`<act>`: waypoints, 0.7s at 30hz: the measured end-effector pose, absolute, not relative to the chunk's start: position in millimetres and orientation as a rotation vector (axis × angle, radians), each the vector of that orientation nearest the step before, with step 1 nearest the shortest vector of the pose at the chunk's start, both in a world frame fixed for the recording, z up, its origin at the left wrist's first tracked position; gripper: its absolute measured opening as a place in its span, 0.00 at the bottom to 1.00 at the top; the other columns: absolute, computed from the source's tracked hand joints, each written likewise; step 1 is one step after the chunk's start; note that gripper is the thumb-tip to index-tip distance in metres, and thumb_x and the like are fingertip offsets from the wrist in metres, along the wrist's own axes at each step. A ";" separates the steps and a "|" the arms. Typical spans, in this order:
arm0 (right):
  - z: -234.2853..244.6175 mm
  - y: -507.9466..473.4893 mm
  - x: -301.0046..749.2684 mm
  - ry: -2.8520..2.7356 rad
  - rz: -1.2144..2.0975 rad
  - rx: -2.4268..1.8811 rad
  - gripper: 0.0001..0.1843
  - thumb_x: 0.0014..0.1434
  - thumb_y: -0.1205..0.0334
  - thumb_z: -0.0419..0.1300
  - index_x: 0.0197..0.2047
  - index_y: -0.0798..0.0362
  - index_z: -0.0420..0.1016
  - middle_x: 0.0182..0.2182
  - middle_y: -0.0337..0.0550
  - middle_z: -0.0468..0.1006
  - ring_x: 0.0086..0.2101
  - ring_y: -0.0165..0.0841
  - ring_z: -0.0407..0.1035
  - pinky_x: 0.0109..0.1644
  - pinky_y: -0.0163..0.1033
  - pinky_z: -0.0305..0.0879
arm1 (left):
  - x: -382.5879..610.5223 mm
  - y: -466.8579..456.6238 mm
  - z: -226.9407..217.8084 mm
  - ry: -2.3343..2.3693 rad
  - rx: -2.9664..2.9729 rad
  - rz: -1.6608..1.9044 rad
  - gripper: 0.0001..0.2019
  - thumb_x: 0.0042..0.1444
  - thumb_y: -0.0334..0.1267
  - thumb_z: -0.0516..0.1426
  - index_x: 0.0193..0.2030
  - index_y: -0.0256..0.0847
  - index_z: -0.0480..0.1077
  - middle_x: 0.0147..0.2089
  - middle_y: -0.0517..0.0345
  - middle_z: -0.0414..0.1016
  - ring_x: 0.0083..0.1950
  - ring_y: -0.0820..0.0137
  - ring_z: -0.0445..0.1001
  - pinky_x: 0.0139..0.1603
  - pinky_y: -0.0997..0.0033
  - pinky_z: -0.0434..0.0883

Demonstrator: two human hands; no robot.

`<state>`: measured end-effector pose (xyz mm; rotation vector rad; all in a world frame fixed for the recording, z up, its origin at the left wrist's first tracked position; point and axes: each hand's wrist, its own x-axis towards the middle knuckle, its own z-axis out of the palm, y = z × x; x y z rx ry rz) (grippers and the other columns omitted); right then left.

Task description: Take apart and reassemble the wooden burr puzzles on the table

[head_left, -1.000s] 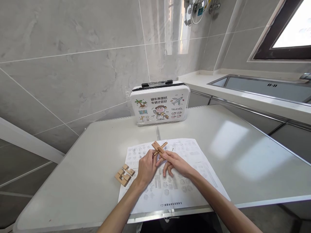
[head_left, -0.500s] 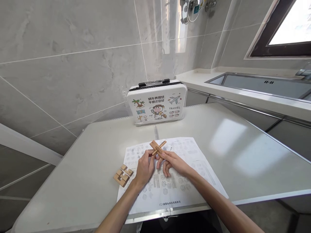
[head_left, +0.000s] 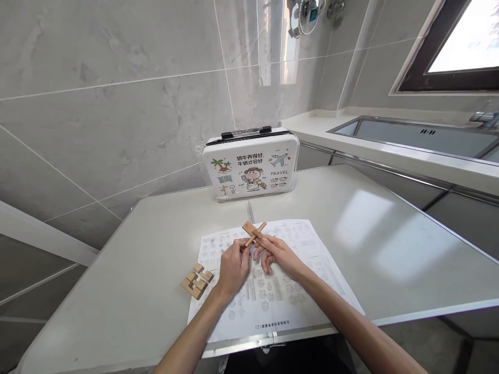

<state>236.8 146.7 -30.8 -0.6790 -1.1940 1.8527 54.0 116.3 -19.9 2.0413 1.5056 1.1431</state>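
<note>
Between my hands, above a printed sheet [head_left: 273,311], are crossed wooden puzzle pieces: a flat wooden piece [head_left: 248,227] and a thinner wooden stick [head_left: 261,228] lying across it. My left hand [head_left: 234,265] pinches the near-left end of the stick. My right hand [head_left: 281,254] grips the lower right of the flat piece between thumb and fingers, its other fingers curled below. How the two pieces fit together at the crossing is too small to make out. Left of the sheet, notched wooden blocks [head_left: 194,283] lie in a cluster on the table, near my left forearm.
A white folding table [head_left: 156,249] bears everything, with a hinge seam down its middle. At its back stands a white cartoon-printed case [head_left: 251,163] in clear plastic, against the tiled wall. A counter with a sink [head_left: 413,136] runs along the right.
The right hand and the crossed wooden pieces have shifted and turned slightly, and the right fingers have curled up more. The blocks at the left have not moved.
</note>
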 end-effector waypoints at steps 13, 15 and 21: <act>-43.2 160.3 244.8 -0.824 1.588 -0.818 0.26 0.61 0.37 0.67 0.46 0.51 0.73 0.37 0.42 0.80 0.22 0.27 0.68 0.19 0.34 0.61 | 56.3 116.6 -17.3 1.581 1.905 1.069 0.10 0.71 0.44 0.54 0.55 0.46 0.65 0.44 0.57 0.81 0.34 0.67 0.78 0.36 0.68 0.70; -45.1 165.0 251.1 -0.715 1.514 -0.835 0.25 0.59 0.39 0.69 0.44 0.51 0.72 0.37 0.42 0.80 0.23 0.27 0.68 0.20 0.34 0.62 | 55.9 116.2 -17.3 1.594 1.908 1.053 0.09 0.70 0.43 0.54 0.54 0.46 0.65 0.40 0.59 0.80 0.34 0.67 0.77 0.35 0.69 0.69; -57.3 178.5 271.5 -0.500 1.415 -0.774 0.19 0.61 0.45 0.70 0.43 0.49 0.72 0.37 0.41 0.77 0.25 0.27 0.66 0.20 0.33 0.65 | 54.7 115.4 -19.1 1.575 1.924 1.014 0.09 0.71 0.42 0.53 0.54 0.46 0.67 0.37 0.60 0.78 0.33 0.68 0.76 0.34 0.69 0.70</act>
